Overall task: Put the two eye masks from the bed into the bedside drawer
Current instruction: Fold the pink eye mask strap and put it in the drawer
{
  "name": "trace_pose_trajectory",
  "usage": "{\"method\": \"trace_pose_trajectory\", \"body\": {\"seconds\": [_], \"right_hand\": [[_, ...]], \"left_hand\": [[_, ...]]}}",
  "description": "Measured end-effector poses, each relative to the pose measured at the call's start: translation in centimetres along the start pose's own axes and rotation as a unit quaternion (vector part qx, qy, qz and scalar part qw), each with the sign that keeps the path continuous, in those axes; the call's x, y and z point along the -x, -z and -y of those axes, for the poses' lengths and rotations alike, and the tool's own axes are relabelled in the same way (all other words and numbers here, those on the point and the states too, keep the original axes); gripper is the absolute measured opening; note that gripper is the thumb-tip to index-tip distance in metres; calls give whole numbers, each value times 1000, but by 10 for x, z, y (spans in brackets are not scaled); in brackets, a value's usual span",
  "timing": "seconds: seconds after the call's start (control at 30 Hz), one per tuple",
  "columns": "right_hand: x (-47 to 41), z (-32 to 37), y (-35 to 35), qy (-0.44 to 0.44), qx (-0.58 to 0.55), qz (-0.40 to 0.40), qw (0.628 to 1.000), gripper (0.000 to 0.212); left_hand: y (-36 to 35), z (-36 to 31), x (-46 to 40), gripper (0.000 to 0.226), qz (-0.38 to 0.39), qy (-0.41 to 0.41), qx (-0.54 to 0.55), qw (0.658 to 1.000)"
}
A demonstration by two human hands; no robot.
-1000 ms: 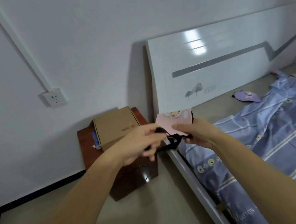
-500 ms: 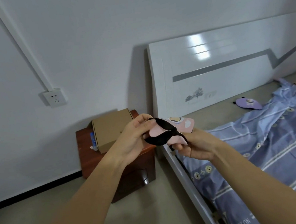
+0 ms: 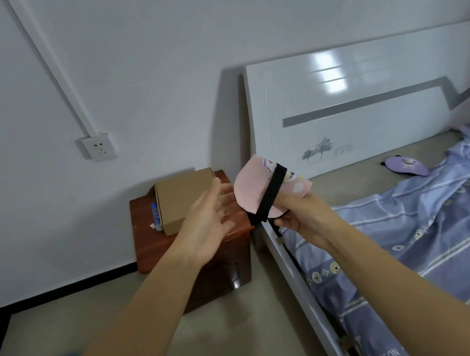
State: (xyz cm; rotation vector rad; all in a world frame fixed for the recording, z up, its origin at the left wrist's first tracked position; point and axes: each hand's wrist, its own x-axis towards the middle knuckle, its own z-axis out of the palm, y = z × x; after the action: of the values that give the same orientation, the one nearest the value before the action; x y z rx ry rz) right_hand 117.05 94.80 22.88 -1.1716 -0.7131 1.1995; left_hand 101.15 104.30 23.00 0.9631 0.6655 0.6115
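since the frame half a second earlier the left hand point(image 3: 209, 221) had let go of the black strap point(image 3: 269, 195) and drawn back a little, and the pink eye mask point(image 3: 254, 188) had been folded over so that its plain pink back faced the camera. the left hand now hung with its fingers spread apart, palm turned toward the mask, just beside it and holding nothing. the right hand point(image 3: 295, 214) was clamped on the lower edge of the pink eye mask, which stood tilted in the air above the gap between the bedside cabinet point(image 3: 238, 255) and the white bed frame point(image 3: 298, 283). the strap ran slantwise across the folded mask, from the printed side at the top down to the right hand; whether the strap's lower end was pinched under the fingers too was hard to tell.

the purple eye mask point(image 3: 405, 165) lay on the bare mattress point(image 3: 353, 177) near the white headboard point(image 3: 369, 118), well apart from both hands and just beyond the blue patterned quilt point(image 3: 429, 236). on top of the cabinet sat a cardboard box point(image 3: 184, 201), with a small blue-capped tube point(image 3: 155, 215) lying just to its left. the cabinet front was mostly hidden behind the left forearm, so the drawer's state could not be made out. a wall socket point(image 3: 98, 146) was fixed to the white wall above and left of the cabinet.
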Motion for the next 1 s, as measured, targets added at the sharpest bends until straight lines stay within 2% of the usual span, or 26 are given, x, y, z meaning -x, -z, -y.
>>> {"method": "trace_pose_trajectory", "body": {"seconds": [0.03, 0.1, 0.17, 0.33, 0.43, 0.5, 0.57, 0.67, 0.7, 0.77, 0.83, 0.93, 1.0], "right_hand": [[0, -2, 2, 10, 18, -11, 1000, 21], [1, -5, -1, 28, 33, -17, 999, 21], [1, -7, -10, 42, 17, -26, 999, 23], [-2, -15, -22, -15, -37, -121, 992, 33], [-4, -20, -20, -85, -125, -99, 983, 31], [-9, -24, -11, -118, -149, -94, 977, 29], [-15, -26, 1, -112, -112, -76, 984, 26], [-29, -38, 5, -110, 79, 2, 991, 22], [-33, -44, 7, -117, 124, 19, 985, 24], [-44, -67, 6, -153, 162, 38, 974, 31], [-56, -94, 5, -204, 159, 53, 964, 27], [-69, -142, 4, -301, 134, 56, 943, 13], [-80, -174, 8, -353, 143, 47, 923, 18]], "left_hand": [[2, -2, 2, 51, -20, -10, -31, 999], [-4, -4, 7, 56, -11, -21, -141, 990], [-17, -1, 12, 40, -16, -29, -224, 974], [-28, 22, 17, 23, -55, -7, -197, 979], [-23, 28, 14, 25, -93, -48, -178, 978], [-14, 28, 13, 29, -123, -72, -215, 966], [1, 29, 10, 30, -106, -71, -301, 945], [27, 39, 4, 21, -67, -52, -424, 902], [33, 43, 2, 17, -66, -49, -430, 899], [50, 58, 5, 9, -90, -17, -387, 918], [69, 79, 4, 12, -118, 29, -322, 939], [98, 120, -2, 14, -160, 93, -258, 948], [118, 142, -11, 13, -178, 141, -203, 953]]}}
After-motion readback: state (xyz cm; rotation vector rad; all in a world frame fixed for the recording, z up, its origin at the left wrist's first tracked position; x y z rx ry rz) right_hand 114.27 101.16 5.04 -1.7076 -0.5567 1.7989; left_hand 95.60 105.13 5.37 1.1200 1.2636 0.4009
